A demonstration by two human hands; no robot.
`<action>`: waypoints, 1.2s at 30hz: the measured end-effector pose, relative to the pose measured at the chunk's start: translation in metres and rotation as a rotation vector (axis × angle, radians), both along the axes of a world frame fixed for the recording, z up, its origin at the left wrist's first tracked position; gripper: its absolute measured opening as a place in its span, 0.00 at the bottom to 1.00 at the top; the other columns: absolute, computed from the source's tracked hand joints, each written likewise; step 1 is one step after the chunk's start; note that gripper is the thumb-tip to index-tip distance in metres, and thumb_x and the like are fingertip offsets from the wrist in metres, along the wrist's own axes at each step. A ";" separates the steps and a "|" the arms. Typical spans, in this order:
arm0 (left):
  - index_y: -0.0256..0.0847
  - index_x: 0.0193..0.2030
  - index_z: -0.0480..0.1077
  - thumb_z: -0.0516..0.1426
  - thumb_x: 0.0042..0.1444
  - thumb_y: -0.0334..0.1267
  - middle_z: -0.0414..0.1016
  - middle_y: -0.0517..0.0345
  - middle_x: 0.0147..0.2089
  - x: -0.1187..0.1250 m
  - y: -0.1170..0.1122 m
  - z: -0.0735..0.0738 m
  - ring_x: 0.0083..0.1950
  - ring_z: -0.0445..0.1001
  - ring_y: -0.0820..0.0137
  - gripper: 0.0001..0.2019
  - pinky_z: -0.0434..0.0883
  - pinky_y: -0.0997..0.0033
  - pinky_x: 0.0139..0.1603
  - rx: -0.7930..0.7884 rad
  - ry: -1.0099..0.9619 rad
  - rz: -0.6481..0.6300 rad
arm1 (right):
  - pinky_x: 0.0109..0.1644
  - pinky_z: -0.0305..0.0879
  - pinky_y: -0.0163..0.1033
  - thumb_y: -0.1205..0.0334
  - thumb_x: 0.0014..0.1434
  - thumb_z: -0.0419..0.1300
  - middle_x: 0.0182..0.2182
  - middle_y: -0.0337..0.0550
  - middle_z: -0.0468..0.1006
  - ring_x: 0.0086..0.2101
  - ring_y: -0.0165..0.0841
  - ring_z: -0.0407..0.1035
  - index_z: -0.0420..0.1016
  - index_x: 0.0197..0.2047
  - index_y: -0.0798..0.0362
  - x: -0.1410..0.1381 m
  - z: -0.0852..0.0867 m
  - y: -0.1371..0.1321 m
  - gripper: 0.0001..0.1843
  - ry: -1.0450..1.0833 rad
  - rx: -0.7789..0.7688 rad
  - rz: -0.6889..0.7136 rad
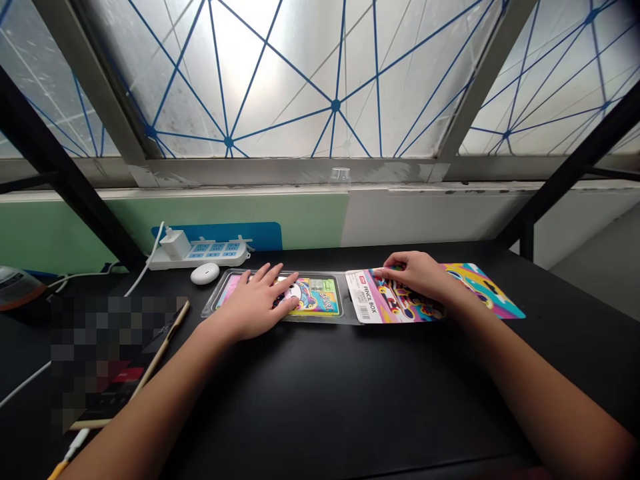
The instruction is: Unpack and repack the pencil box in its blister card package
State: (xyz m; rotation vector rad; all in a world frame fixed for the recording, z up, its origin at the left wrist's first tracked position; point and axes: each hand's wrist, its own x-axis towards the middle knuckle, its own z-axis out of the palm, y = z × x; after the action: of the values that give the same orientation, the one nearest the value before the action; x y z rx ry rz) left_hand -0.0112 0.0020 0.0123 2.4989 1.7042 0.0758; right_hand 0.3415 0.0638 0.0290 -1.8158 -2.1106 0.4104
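My left hand [263, 300] lies flat with spread fingers on a colourful pencil box [320, 298], which sits in a clear plastic blister tray [348, 300]. Right of the tray, a bright printed card [367, 300] marked "PENCIL BOX" with a barcode lies on the black desk. My right hand [417, 275] rests over the card's upper part, its thumb and fingers bent together on it. The wrist hides part of the card, and my left hand covers the middle of the pencil box.
Behind the left hand are a white power strip [217, 253] with a plugged-in charger [175, 245] and a small white rounded case [205, 273]. A partly blurred dark device [125, 367] lies at left beside white cables. Black slanted bars [565, 167] stand at both sides, before a window.
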 end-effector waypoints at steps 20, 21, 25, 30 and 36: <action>0.56 0.73 0.53 0.41 0.67 0.62 0.45 0.52 0.77 0.022 -0.012 -0.003 0.77 0.41 0.50 0.31 0.46 0.36 0.70 0.032 -0.040 -0.002 | 0.31 0.60 0.38 0.36 0.57 0.59 0.31 0.42 0.81 0.32 0.37 0.72 0.77 0.33 0.48 -0.032 -0.014 -0.014 0.23 0.061 -0.100 0.086; 0.55 0.73 0.53 0.42 0.67 0.61 0.45 0.52 0.77 0.027 -0.015 -0.003 0.77 0.41 0.51 0.31 0.45 0.35 0.70 0.028 -0.063 -0.010 | 0.31 0.60 0.38 0.36 0.58 0.58 0.31 0.42 0.81 0.32 0.37 0.72 0.77 0.34 0.48 -0.037 -0.015 -0.016 0.23 0.072 -0.102 0.096; 0.53 0.72 0.56 0.43 0.68 0.60 0.45 0.54 0.77 0.042 -0.028 0.002 0.77 0.40 0.52 0.30 0.41 0.36 0.72 -0.030 -0.269 -0.075 | 0.34 0.61 0.38 0.38 0.60 0.56 0.34 0.42 0.81 0.33 0.37 0.72 0.77 0.36 0.49 -0.051 -0.017 -0.024 0.23 0.112 -0.080 0.156; 0.50 0.63 0.68 0.47 0.68 0.55 0.60 0.55 0.73 0.039 -0.024 0.008 0.72 0.59 0.56 0.23 0.59 0.54 0.69 -0.054 -0.830 0.014 | 0.33 0.61 0.39 0.37 0.59 0.57 0.33 0.42 0.81 0.32 0.37 0.71 0.77 0.36 0.49 -0.047 -0.014 -0.022 0.23 0.116 -0.159 0.166; 0.45 0.47 0.76 0.54 0.64 0.50 0.78 0.54 0.54 0.007 0.007 0.000 0.60 0.71 0.56 0.15 0.64 0.59 0.62 0.115 -1.113 0.300 | 0.33 0.63 0.38 0.35 0.57 0.58 0.35 0.42 0.80 0.34 0.37 0.71 0.77 0.42 0.49 -0.027 -0.006 -0.016 0.26 0.144 -0.289 0.280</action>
State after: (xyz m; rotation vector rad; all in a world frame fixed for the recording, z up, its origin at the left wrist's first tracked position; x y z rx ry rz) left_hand -0.0046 0.0091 0.0127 1.5972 1.4780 1.3125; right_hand 0.3142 0.0477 0.0225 -1.5733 -2.3028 0.9303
